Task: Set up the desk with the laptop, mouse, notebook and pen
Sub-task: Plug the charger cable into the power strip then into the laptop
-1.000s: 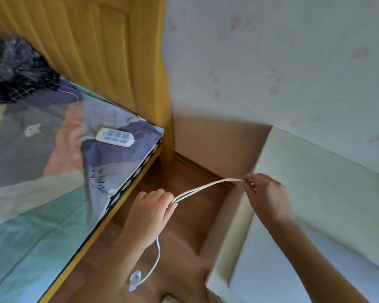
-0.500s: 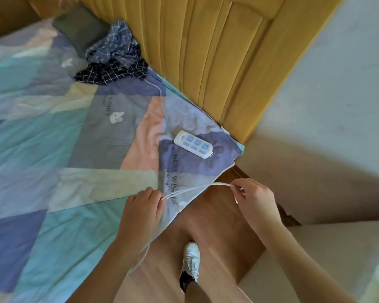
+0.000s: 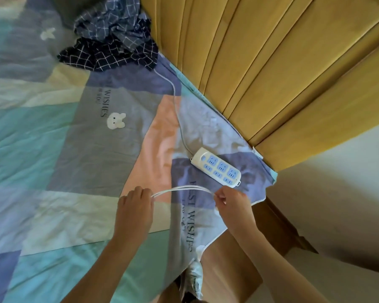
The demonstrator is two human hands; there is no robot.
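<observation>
A thin white cable [image 3: 182, 189], folded into a doubled strand, stretches between my two hands above the bed corner. My left hand [image 3: 135, 207] is shut on its left end and my right hand [image 3: 233, 203] pinches its right end. Just beyond my right hand a white power strip [image 3: 217, 167] with blue sockets lies on the patchwork bedsheet [image 3: 75, 149]; its own cord runs up toward the headboard. No laptop, mouse, notebook or pen is in view.
A yellow padded headboard [image 3: 271, 62] stands behind the bed. A crumpled dark checked cloth [image 3: 112, 40] lies at the head of the bed. The wooden floor [image 3: 228, 270], my white shoe [image 3: 194, 278] and a pale wall [image 3: 348, 182] are on the right.
The view has swung left from the desk corner over the bed. Both hands, still holding the white cable, now hang above the sheet near the power strip.
</observation>
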